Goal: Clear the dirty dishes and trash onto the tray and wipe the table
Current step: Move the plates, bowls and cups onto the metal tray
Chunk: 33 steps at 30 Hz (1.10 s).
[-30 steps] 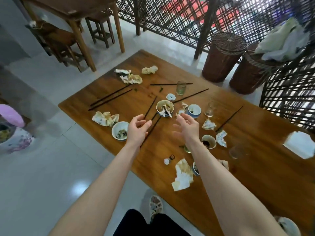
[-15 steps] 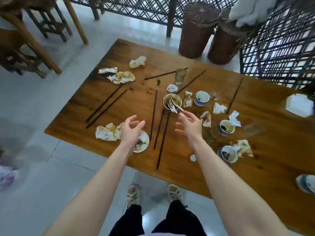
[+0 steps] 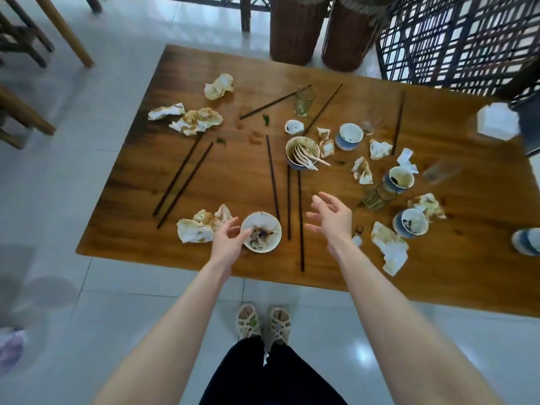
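Table (image 3: 222,182) was strewn with dirty ware and trash; no tray in view. Left hand (image 3: 226,244) lay loose-fingered at the rim of dish (image 3: 264,233) near the front edge, contact unclear; right hand (image 3: 331,219) hovered spread, empty, beside chopsticks (image 3: 300,200). Judged: pinch rim firmly, lift dish level so scraps stay in

Brown wooden table (image 3: 438,273): varnished, glossy, grain showing. Crumpled white paper napkin (image 3: 201,228): stained, rough creases. Small white ceramic bowl (image 3: 261,232): glazed, shiny, smeared inside. Long dark chopsticks (image 3: 273,176): matt. Clear glass tumbler (image 3: 304,102): smooth. Pale floor tiles (image 3: 117,302): polished, reflective. Brown woven wicker baskets (image 3: 295,27): coarse.
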Each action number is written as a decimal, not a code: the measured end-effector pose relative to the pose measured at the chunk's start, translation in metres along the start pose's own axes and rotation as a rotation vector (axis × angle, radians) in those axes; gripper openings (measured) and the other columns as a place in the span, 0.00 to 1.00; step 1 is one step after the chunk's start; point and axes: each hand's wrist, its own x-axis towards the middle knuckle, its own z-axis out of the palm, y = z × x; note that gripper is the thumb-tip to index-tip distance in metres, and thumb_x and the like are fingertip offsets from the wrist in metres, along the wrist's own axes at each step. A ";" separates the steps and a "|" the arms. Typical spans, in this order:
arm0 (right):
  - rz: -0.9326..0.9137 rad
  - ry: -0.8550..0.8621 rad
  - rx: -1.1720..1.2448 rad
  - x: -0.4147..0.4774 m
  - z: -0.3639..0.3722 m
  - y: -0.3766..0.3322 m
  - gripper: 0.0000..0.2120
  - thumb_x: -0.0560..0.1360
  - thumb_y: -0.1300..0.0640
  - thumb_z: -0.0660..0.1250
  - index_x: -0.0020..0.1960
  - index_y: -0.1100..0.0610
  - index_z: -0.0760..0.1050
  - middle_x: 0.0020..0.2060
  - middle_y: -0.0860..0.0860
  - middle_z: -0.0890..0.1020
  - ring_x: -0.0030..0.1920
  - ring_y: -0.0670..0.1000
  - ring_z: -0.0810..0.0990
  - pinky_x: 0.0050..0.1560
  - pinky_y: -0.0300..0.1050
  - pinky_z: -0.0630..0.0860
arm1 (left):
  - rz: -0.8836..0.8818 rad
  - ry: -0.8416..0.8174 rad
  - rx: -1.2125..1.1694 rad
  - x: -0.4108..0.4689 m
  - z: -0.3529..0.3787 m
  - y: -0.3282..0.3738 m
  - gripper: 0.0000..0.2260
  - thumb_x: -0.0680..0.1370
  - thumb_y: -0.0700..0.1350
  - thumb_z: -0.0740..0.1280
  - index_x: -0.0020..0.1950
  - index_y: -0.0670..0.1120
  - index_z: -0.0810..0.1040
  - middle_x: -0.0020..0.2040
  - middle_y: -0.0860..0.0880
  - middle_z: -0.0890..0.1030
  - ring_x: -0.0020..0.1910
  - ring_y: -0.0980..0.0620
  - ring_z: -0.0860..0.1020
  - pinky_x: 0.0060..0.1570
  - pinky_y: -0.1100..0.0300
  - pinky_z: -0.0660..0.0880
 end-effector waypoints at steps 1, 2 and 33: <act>-0.003 0.006 -0.001 0.000 0.001 0.002 0.16 0.77 0.53 0.67 0.64 0.53 0.75 0.51 0.52 0.81 0.47 0.50 0.83 0.34 0.41 0.80 | -0.019 -0.020 -0.023 0.000 0.000 -0.001 0.23 0.77 0.42 0.70 0.71 0.47 0.70 0.60 0.47 0.76 0.54 0.52 0.77 0.44 0.56 0.80; -0.005 0.012 -0.005 -0.001 0.002 0.003 0.16 0.77 0.53 0.67 0.64 0.52 0.75 0.51 0.52 0.81 0.46 0.50 0.83 0.34 0.40 0.80 | -0.031 -0.037 -0.042 0.001 0.000 -0.003 0.22 0.77 0.41 0.70 0.70 0.47 0.71 0.59 0.47 0.77 0.51 0.53 0.77 0.42 0.56 0.80; -0.046 0.104 0.015 0.087 -0.014 -0.062 0.17 0.77 0.52 0.67 0.64 0.54 0.74 0.51 0.52 0.80 0.46 0.51 0.83 0.36 0.43 0.82 | 0.077 0.073 -0.219 0.069 0.038 0.098 0.20 0.75 0.36 0.71 0.66 0.42 0.76 0.55 0.45 0.80 0.53 0.48 0.80 0.37 0.57 0.82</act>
